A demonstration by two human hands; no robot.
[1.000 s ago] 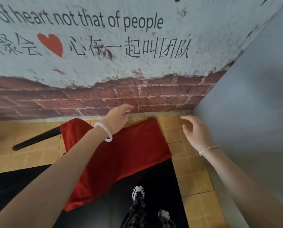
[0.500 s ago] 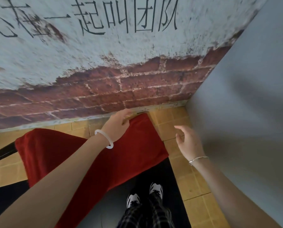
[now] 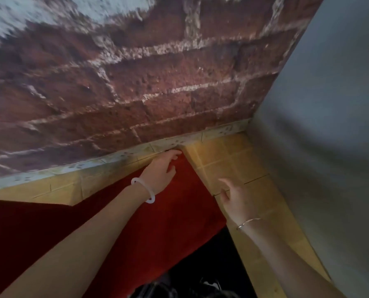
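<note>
**A:** What's down in that corner? Go through it item by item.

**B:** Item one: a large, thick red fabric cloth (image 3: pixel 168 222). It is spread across the yellow tiled floor (image 3: pixel 233 162), and its pointed corner is up against the pale speckled skirting strip (image 3: pixel 213 134) at the foot of the red brick-pattern wall (image 3: pixel 136 82).

**A:** And the hands?

**B:** Item two: the left hand (image 3: pixel 161 169), with a white ring bangle (image 3: pixel 143 191) on the wrist. It lies on the cloth's corner, the fingers reaching to the tip and the thumb spread on the fabric. From here I cannot tell whether the fingertips pinch the corner or only press on it.

**A:** And the right?

**B:** Item three: the right hand (image 3: pixel 235 201), with a thin silver bracelet (image 3: pixel 249 222) on the wrist. The fingers are loosely spread and relaxed and hold nothing. It hangs over the tiles just beside the cloth's right edge, apart from the fabric.

**A:** Anything else nearby?

**B:** Item four: a plain grey wall (image 3: pixel 329 125) meets the brick one on the right. Item five: a black floor covering (image 3: pixel 211 261) lies under the cloth's near edge. The whole view is somewhat blurred.
</note>
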